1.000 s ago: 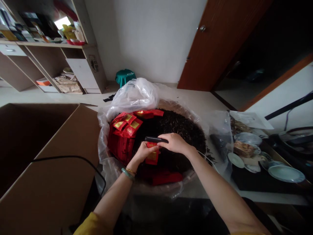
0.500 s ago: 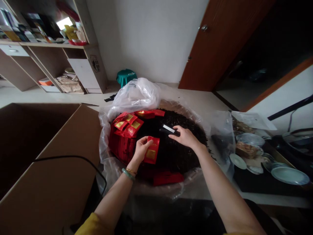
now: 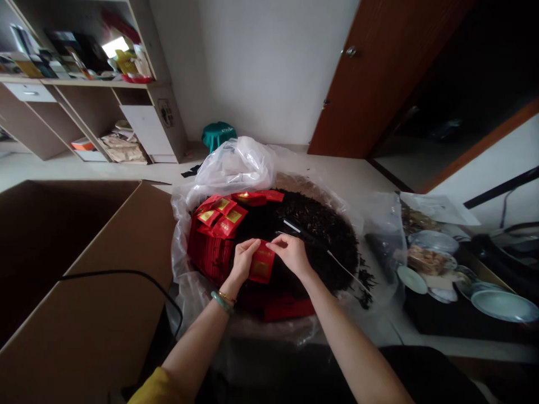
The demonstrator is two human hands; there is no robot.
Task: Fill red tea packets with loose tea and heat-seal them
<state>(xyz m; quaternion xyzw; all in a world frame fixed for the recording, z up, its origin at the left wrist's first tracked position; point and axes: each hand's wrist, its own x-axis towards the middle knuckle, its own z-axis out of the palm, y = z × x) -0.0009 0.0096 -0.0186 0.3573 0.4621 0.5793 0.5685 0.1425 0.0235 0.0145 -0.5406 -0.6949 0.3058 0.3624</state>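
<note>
A small red packet (image 3: 261,269) with a gold square is upright between my two hands. My left hand (image 3: 244,259), with a green bangle at its wrist, pinches the packet's upper left edge. At the top right corner, my right hand (image 3: 291,252) has its thumb and fingertips closed on the packet. Just beyond the right hand, a black handheld device (image 3: 301,231) with a pale strip and a thin cord lies on dark dried leaves (image 3: 332,221), which look like tea. Left of my hands are a row of red packets (image 3: 208,255) and several loose flat packets (image 3: 229,220).
A clear plastic liner (image 3: 238,163) surrounds the leaves. To the left stands an open cardboard box (image 3: 92,292) with a black cable across it. On the right are dishes (image 3: 503,303) and a plastic bag (image 3: 383,224). Behind are a shelf unit (image 3: 138,126) and a brown door (image 3: 357,101).
My right hand has let go of the black device, leaving it on the leaves, and moved left to the packet's top corner. My left hand still holds the packet in nearly the same place.
</note>
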